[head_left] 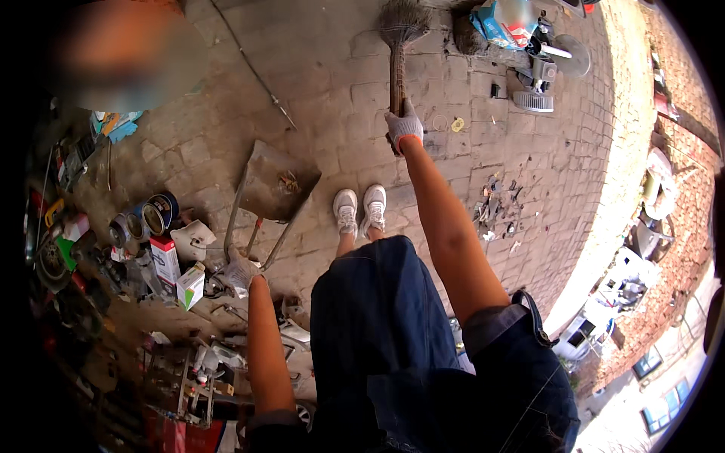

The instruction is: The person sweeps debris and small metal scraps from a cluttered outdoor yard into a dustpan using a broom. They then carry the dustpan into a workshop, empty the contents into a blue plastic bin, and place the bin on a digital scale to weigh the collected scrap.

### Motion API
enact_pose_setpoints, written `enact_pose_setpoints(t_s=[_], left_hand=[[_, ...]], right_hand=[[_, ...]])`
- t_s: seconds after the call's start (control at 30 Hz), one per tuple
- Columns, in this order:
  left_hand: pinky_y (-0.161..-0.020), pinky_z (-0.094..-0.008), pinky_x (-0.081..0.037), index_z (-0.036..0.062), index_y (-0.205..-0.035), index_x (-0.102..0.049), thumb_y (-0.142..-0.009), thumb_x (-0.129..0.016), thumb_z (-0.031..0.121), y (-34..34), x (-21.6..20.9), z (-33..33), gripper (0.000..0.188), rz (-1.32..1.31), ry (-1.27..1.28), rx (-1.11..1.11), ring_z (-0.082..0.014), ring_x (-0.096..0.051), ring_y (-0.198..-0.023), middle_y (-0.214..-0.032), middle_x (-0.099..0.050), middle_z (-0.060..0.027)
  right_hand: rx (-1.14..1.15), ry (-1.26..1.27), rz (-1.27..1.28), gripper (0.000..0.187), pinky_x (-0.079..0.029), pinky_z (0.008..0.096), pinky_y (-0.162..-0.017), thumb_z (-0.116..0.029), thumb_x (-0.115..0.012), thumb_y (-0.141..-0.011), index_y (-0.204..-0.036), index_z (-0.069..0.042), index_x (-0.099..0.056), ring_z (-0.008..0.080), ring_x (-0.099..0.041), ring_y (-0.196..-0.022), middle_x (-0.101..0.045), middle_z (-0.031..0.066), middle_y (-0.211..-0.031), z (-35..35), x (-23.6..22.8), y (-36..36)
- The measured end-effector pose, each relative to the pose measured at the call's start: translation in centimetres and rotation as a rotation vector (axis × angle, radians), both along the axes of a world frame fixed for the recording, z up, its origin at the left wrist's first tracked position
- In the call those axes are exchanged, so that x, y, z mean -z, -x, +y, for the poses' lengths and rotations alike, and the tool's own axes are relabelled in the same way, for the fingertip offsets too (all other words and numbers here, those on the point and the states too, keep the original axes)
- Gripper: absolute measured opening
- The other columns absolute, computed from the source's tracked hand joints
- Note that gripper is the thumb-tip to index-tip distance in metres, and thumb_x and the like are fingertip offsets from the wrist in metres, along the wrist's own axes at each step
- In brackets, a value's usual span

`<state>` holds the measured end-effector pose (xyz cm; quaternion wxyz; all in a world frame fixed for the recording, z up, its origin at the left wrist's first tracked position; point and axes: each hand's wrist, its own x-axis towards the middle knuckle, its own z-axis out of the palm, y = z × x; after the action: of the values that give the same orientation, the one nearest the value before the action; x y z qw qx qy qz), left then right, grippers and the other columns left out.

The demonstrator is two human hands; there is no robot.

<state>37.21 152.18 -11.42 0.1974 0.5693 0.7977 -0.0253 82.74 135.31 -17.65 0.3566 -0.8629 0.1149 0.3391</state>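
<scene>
In my gloved right hand is a short hand broom, gripped by its handle. Its dark bristles point away from me and fan out near the top of the view. My left hand, also gloved, is closed around the handle end of a metal dustpan. The pan lies ahead and to the left of my feet, with a little debris in it. A scattered heap of litter lies on the brick paving to the right of my shoes.
Paint cans, a red-and-white box and a white-and-green box crowd the left side. A thin rod lies on the paving ahead. Fan parts and a blue bag sit far right. A sunlit wall edge runs along the right.
</scene>
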Motion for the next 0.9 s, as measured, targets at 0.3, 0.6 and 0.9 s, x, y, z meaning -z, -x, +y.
enact_pose_setpoints(t_s=[0.3,0.6,0.9], left_hand=[[-0.058,-0.0451,-0.049,-0.0026,-0.080,-0.066,-0.077,-0.056,0.062,-1.7,-2.5,-1.1,0.066,0.105,-0.078,-0.019,-0.0349,-0.064,-0.068,-0.078,-0.066,-0.0219],[-0.056,-0.0407,-0.048,0.0310,-0.118,-0.050,-0.086,-0.053,0.017,1.8,0.6,-0.7,0.035,0.630,0.089,0.475,-0.0316,-0.065,-0.073,-0.084,-0.065,-0.0175],[-0.068,-0.0441,-0.047,0.0055,-0.080,-0.070,-0.085,-0.045,0.048,-6.2,-4.7,-1.6,0.050,0.078,-0.039,-0.062,-0.0326,-0.063,-0.076,-0.084,-0.067,-0.0165]], right_hand=[[0.576,-0.190,0.232,0.064,-0.042,0.0306,-0.038,-0.017,-0.059,-0.085,-0.140,-0.017,-0.027,0.0163,-0.050,-0.045,-0.053,0.0065,-0.064,-11.3,-8.2,13.3],[-0.053,0.034,0.096,0.067,-0.049,0.0374,-0.077,-0.025,-0.062,-0.081,-0.141,-0.016,-0.033,0.0295,-0.063,-0.088,-0.063,0.0199,-0.104,-6.5,-10.8,21.0],[-0.243,0.020,0.088,0.068,-0.048,0.0415,-0.079,-0.031,-0.061,-0.078,-0.140,-0.022,-0.035,0.0359,-0.062,-0.091,-0.064,0.0218,-0.095,-6.8,-3.6,19.5]])
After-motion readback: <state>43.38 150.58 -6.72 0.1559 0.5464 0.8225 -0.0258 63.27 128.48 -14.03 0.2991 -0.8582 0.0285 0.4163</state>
